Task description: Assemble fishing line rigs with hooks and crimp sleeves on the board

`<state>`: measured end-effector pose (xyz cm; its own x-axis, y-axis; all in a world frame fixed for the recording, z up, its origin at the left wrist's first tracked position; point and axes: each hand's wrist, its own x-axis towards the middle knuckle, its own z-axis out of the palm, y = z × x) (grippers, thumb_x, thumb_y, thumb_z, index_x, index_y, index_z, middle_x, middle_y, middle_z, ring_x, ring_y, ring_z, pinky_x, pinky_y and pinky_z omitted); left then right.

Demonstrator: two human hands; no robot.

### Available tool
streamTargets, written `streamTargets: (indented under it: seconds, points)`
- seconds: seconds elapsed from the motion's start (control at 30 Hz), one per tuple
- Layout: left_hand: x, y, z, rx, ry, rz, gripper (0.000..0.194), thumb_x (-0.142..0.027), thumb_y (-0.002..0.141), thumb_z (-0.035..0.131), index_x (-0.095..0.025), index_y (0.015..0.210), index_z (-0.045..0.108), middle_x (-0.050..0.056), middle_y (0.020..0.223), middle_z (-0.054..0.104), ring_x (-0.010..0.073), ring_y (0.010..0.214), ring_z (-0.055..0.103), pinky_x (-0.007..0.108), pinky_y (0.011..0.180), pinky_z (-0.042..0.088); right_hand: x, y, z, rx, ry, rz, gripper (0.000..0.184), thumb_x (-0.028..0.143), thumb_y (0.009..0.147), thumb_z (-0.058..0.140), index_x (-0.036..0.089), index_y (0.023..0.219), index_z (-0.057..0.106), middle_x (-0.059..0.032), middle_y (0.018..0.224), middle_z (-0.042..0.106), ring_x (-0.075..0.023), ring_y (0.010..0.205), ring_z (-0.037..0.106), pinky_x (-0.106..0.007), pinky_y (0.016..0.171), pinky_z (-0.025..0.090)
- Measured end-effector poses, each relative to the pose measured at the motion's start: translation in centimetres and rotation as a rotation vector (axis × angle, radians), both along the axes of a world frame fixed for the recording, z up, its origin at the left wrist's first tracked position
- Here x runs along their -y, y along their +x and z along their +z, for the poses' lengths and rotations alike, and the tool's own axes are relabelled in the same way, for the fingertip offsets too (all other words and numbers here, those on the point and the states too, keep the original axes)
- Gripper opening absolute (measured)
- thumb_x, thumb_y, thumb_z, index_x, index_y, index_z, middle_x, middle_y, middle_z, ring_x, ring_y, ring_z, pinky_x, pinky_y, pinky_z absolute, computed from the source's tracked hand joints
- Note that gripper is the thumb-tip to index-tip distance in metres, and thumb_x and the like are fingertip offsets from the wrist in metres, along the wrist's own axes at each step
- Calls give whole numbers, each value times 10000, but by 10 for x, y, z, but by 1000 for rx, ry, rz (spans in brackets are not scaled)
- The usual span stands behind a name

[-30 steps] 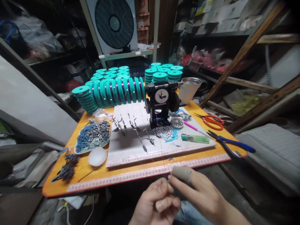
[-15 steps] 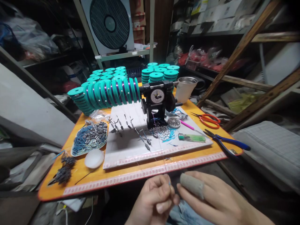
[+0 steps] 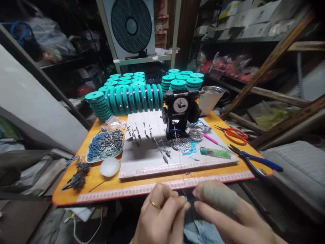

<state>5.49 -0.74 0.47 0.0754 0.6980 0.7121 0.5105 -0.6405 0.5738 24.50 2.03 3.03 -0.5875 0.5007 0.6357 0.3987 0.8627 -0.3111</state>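
Note:
My left hand (image 3: 161, 217) and my right hand (image 3: 223, 211) meet in front of the orange table's near edge (image 3: 142, 189). Both pinch a thin purple line (image 3: 179, 152) with a small blue bit at the fingertips. The line runs up to a black winding machine with a dial (image 3: 180, 110). A row of teal spools (image 3: 132, 98) wound with purple line sits on the machine's shaft. My right forefinger wears a grey cloth cover. A ring is on my left hand.
On the white board (image 3: 152, 156) lie small sinker rigs, a green lighter (image 3: 214, 152) and a metal tin (image 3: 196, 134). A tray of grey tubes (image 3: 105, 145), red scissors (image 3: 235, 134), blue pliers (image 3: 256, 161), a metal cup (image 3: 210, 96) and stacked teal spools (image 3: 182, 79) surround it. A fan (image 3: 132, 25) stands behind.
My hands have come closer together and my left hand has turned so its back and ring show. The view has shifted slightly; the things on the table have not moved.

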Motion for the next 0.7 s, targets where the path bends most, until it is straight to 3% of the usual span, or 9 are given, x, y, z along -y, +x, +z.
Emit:
streamTargets:
  seconds: [0.2, 0.37, 0.6, 0.7]
  points:
    - [-1, -7, 3, 10, 6, -12, 195, 13, 829, 564, -167, 894, 597, 32, 788, 474, 150, 721, 517, 266, 629, 518, 4, -15, -1, -183, -247, 59, 222, 33, 937, 457, 191, 1076, 531, -47, 944, 633, -98, 822, 659, -135, 759, 548]
    - [-1, -7, 2, 22, 24, -6, 192, 14, 828, 551, -171, 869, 584, 28, 775, 465, 150, 716, 511, 273, 636, 526, 4, -19, -2, -208, -293, 57, 255, 10, 907, 461, 207, 1053, 527, -20, 920, 635, -84, 770, 647, -120, 723, 535]
    - [-1, -8, 2, 32, 17, -1, 181, 2, 837, 545, -173, 851, 591, 23, 768, 452, 142, 689, 515, 252, 590, 505, 3, -18, 2, -113, -195, 44, 207, 42, 947, 437, 198, 1049, 527, -32, 869, 630, -101, 749, 641, -144, 701, 541]
    - [-3, -11, 6, 21, 15, -12, 163, -8, 840, 544, -159, 846, 606, 31, 768, 478, 139, 675, 521, 240, 548, 467, -6, -20, 11, -20, -8, 58, 183, 117, 1001, 398, 177, 1056, 562, -89, 981, 632, -149, 946, 648, -205, 849, 555]
